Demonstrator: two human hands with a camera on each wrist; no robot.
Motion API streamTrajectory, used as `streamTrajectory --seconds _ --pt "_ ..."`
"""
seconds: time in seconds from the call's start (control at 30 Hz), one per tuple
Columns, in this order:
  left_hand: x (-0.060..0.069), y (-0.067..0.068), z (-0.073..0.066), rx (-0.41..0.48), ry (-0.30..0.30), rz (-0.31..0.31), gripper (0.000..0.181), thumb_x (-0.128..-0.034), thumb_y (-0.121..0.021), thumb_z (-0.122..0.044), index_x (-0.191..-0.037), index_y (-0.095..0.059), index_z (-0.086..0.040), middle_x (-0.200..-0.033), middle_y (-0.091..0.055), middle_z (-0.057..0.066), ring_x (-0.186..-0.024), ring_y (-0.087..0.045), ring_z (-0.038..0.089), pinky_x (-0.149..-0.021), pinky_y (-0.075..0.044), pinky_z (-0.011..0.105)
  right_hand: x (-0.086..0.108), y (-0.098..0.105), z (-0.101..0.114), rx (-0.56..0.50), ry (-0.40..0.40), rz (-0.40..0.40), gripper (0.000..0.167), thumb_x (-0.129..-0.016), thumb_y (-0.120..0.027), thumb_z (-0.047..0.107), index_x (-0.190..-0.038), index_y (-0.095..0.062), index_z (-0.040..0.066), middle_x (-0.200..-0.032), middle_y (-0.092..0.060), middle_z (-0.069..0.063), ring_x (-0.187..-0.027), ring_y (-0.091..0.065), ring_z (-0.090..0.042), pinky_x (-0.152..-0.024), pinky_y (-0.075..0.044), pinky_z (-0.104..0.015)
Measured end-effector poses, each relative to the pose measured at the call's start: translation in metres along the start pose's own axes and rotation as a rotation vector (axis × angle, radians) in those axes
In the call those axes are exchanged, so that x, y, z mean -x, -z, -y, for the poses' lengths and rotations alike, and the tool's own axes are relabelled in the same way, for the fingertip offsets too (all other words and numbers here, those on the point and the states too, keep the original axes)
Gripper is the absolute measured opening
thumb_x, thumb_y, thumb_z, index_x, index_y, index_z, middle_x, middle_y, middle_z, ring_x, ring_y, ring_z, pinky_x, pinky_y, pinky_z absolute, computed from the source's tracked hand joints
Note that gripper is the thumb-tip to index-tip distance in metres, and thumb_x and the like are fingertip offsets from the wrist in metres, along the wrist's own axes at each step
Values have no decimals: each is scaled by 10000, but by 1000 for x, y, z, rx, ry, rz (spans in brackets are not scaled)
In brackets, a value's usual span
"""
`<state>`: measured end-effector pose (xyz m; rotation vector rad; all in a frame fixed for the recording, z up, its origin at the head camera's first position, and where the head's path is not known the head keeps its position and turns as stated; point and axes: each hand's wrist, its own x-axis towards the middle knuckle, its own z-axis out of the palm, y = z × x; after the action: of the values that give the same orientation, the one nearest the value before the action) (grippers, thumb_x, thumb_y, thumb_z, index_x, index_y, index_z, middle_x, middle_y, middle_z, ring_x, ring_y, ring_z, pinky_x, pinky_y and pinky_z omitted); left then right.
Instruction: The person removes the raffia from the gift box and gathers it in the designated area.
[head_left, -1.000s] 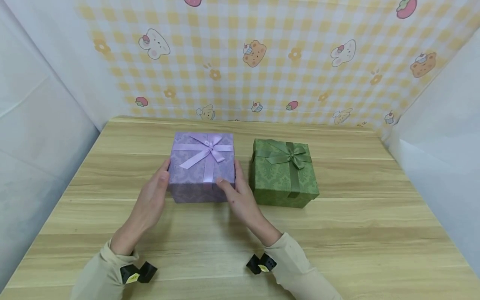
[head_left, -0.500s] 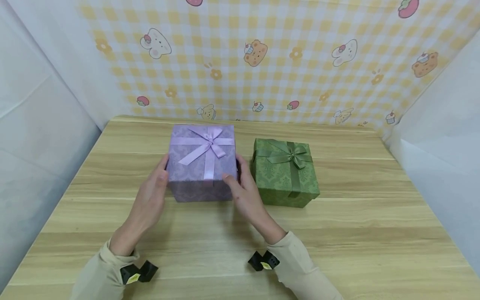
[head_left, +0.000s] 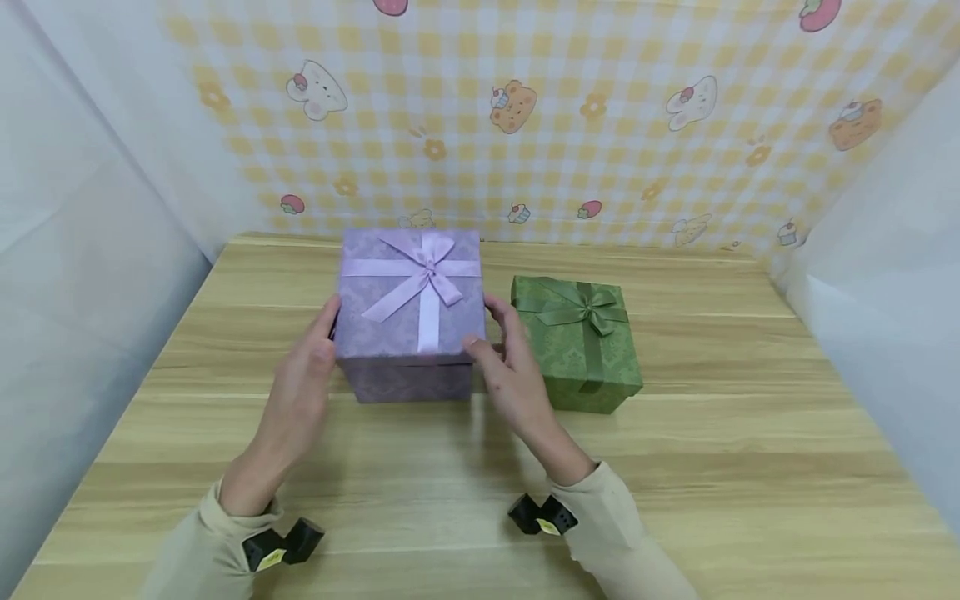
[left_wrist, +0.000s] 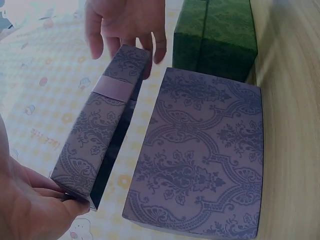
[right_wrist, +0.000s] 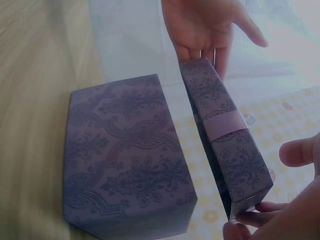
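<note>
A purple gift box lid (head_left: 393,308) with a lilac ribbon bow is raised above its patterned purple box base (head_left: 408,383). Both wrist views show a gap between the lid (left_wrist: 92,140) and the base (left_wrist: 200,155). My left hand (head_left: 292,396) holds the lid's left side, with fingers hooked at its lower edge. On the opposite side, my right hand (head_left: 521,387) holds the lid, fingers curled under the rim (right_wrist: 245,200) and thumb near the front right corner. The inside of the base is hidden.
A green gift box (head_left: 588,342) with a green bow stands close to the right, just beyond my right hand. The wooden table (head_left: 712,467) runs back to a yellow checked cloth (head_left: 555,167). White sheets (head_left: 82,250) hang at both sides.
The purple lid has risen off its base, carried upward by both hands. My right hand has shifted up and slightly right with it. The base and green box have stayed in place.
</note>
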<state>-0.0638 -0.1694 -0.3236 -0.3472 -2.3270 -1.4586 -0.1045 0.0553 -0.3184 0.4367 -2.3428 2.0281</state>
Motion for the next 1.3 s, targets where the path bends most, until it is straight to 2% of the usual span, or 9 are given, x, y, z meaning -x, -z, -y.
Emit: streamTrajectory --seconds 0.1,0.2,0.53,0.7,0.87,1.0,1.17,1.27,1.3 --pt "-1 -3 -3 28 -24 -24 590 -1015 -263 -417 -1447 -301 -16 -1468 -312 153 -1351 -249 236 -1083 -178 246 1 3 4 17 2 -44 470 -926 -529 142 -1368 -373 103 -1363 -426 -9 -1052 -431 -188 -794 -395 -358" --pt "-3 -4 -8 141 -48 -32 581 -1019 -264 -395 -1434 -315 7 -1462 -318 161 -1349 -258 241 -1070 -228 239 1 6 6 5 7 -64 456 -935 -511 144 -1361 -353 105 -1356 -436 50 -979 -421 -162 -756 -367 -324" --pt "-7 -7 -15 402 -74 -72 662 -1002 -326 -425 -1421 -258 82 -1472 -262 204 -1373 -205 258 -1076 -223 265 1 14 9 -60 47 -29 438 -961 -473 133 -1385 -368 108 -1393 -409 52 -817 -451 -172 -673 -433 -264" --pt "-10 -5 -22 522 -101 -114 699 -991 -337 -453 -1454 -169 43 -1504 -197 183 -1390 -146 248 -1117 -92 333 1 15 11 -74 88 38 470 -976 -460 150 -1431 -349 176 -1444 -349 94 -986 -504 -187 -831 -488 -394" --pt "-13 -3 -34 569 -169 -152 647 -992 -325 -441 -1456 -230 1 -1492 -248 141 -1359 -176 250 -1103 -27 348 1 13 11 -188 190 89 505 -987 -396 128 -1468 -245 107 -1491 -271 23 -1261 -407 -218 -1035 -318 -407" --pt "-13 -3 -34 738 -203 -92 587 -1002 -284 -418 -1437 -309 -25 -1487 -274 123 -1346 -187 288 -1091 -118 374 1 11 9 -409 326 60 421 -979 -385 183 -1353 -300 11 -1487 -222 -103 -1347 -272 -278 -1093 -187 -433" --pt "-13 -2 -31 1049 -254 -33 469 -995 -318 -317 -1269 -426 49 -1460 -288 199 -1314 -282 351 -1023 -318 388 -9 13 -7 -707 439 53 425 -969 -417 350 -1257 -337 48 -1337 -324 -141 -1252 -362 -273 -1012 -320 -371" --pt "-12 -2 -37 1108 -243 -70 254 -955 -368 -120 -1115 -448 60 -1448 -250 253 -1235 -388 388 -912 -439 364 -8 14 -5 -698 396 100 478 -974 -435 300 -1339 -314 17 -1370 -292 -139 -1210 -387 -271 -926 -406 -308" --pt "-11 -2 -39 1099 -232 -86 200 -939 -363 -58 -1084 -448 51 -1443 -248 257 -1198 -428 390 -876 -465 350 -3 14 9 -643 366 108 483 -972 -435 253 -1360 -297 0 -1393 -264 -153 -1221 -382 -281 -917 -419 -303"
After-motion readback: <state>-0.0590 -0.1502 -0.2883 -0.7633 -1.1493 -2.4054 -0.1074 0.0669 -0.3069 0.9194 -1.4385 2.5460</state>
